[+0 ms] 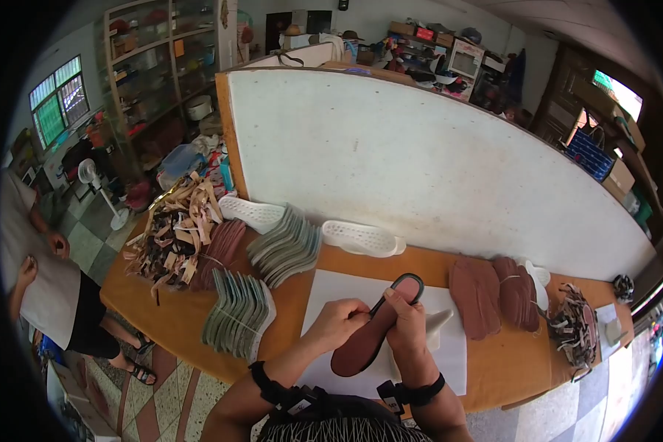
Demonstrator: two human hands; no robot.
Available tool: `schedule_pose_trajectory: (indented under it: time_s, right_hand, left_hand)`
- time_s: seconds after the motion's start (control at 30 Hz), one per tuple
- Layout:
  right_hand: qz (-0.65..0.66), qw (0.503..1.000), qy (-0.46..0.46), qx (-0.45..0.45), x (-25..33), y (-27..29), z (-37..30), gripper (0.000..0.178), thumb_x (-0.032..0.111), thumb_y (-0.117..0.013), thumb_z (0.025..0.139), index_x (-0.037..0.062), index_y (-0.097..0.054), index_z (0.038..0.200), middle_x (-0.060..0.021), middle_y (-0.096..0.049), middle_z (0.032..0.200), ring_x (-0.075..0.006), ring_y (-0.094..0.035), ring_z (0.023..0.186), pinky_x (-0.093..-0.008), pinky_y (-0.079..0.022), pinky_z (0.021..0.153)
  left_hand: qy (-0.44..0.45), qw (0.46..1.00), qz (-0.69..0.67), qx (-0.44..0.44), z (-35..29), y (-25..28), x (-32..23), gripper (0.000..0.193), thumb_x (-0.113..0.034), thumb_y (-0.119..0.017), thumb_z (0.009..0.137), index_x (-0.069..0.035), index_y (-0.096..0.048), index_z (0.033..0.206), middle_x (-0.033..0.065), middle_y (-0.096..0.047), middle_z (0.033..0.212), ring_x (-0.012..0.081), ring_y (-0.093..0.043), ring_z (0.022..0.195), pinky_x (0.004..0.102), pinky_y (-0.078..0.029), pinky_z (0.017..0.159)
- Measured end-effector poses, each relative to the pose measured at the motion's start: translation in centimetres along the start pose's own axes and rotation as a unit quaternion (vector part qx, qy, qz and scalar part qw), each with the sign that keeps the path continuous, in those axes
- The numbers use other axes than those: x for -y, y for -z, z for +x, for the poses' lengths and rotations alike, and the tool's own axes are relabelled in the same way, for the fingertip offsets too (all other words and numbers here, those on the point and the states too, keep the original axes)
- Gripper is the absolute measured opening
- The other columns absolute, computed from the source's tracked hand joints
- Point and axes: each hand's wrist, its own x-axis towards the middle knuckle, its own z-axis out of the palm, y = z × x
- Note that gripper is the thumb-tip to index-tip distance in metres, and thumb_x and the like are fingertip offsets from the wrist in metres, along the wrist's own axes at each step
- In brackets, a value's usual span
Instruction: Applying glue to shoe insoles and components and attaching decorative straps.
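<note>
A brown insole [362, 342] with a black rim round its toe is held up over the white sheet [448, 377] on the table. My right hand [408, 331] is closed round it near the far end, thumb lying on its upper face. At its left edge my left hand [337, 324] is closed in a pinch by the dark rim; the exact spot between the fingertips is hidden. Behind my right hand, a pale sole-shaped piece [436, 328] lies on the sheet, partly covered.
Left on the table are bundled grey-green insoles [237, 317], another such stack [286, 247] and a strap heap [177, 228]. White soles [359, 239] line the partition [420, 162]. Brown insole stacks [474, 296] and a strap bundle [573, 330] lie right. A person [44, 272] stands left.
</note>
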Motion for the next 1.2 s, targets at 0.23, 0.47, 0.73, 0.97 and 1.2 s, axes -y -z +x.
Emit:
schedule_pose_trajectory:
  time_s: [0.23, 0.47, 0.73, 0.97, 1.2]
  right_hand:
    - [-0.035, 0.988, -0.074, 0.133, 1.2, -0.1, -0.9, 0.018, 0.007, -0.066, 0.073, 0.0005, -0.06, 0.089, -0.0052, -0.062, 0.082, -0.017, -0.058, 0.078, -0.028, -0.046, 0.074]
    - [-0.153, 0.986, 0.0, 0.06, 1.3, 0.1, -1.0, 0.015, 0.008, -0.065, 0.072, -0.0017, -0.062, 0.083, -0.0074, -0.062, 0.08, -0.0168, -0.058, 0.074, -0.0276, -0.046, 0.069]
    - [-0.155, 0.983, 0.055, 0.08, 2.1, 0.1, -1.7, 0.021, 0.013, -0.067, 0.071, -0.003, -0.06, 0.082, -0.0109, -0.062, 0.08, -0.0213, -0.059, 0.072, -0.032, -0.047, 0.068]
    - [-0.226, 0.956, 0.14, 0.125, 2.0, 0.0, -2.4, 0.012, 0.003, -0.065, 0.072, 0.0007, -0.062, 0.084, -0.0061, -0.062, 0.082, -0.0146, -0.057, 0.077, -0.0255, -0.044, 0.071]
    - [-0.269, 0.941, 0.137, 0.155, 1.6, -0.2, -2.5, 0.012, 0.001, -0.065, 0.072, 0.0017, -0.062, 0.084, -0.0041, -0.062, 0.082, -0.0125, -0.056, 0.077, -0.0242, -0.043, 0.071]
  left_hand:
    - [0.04, 0.99, -0.136, -0.009, 0.2, -0.7, 0.7, 0.012, -0.012, -0.058, 0.081, 0.0, -0.06, 0.084, -0.0004, -0.053, 0.065, 0.0053, -0.046, 0.057, 0.0204, -0.035, 0.048]
    - [0.074, 0.932, -0.353, 0.045, -0.1, 0.9, 1.1, 0.011, -0.005, -0.057, 0.08, -0.002, -0.052, 0.089, 0.0025, -0.048, 0.066, 0.0081, -0.043, 0.049, 0.0199, -0.03, 0.041]
    - [0.184, 0.906, -0.373, 0.084, -1.4, 2.2, 0.0, 0.016, -0.017, -0.054, 0.085, -0.001, -0.052, 0.086, 0.0027, -0.047, 0.067, 0.0072, -0.036, 0.046, 0.0212, -0.028, 0.041]
    - [0.186, 0.936, -0.266, 0.134, -1.9, 1.6, -2.5, 0.024, -0.026, -0.056, 0.084, -0.002, -0.056, 0.086, 0.0047, -0.055, 0.069, 0.0118, -0.053, 0.055, 0.0229, -0.041, 0.048]
    - [0.206, 0.899, -0.381, 0.063, -2.2, 0.8, -0.9, 0.019, -0.016, -0.066, 0.075, -0.001, -0.056, 0.083, 0.0031, -0.053, 0.068, 0.0105, -0.052, 0.056, 0.0216, -0.041, 0.046]
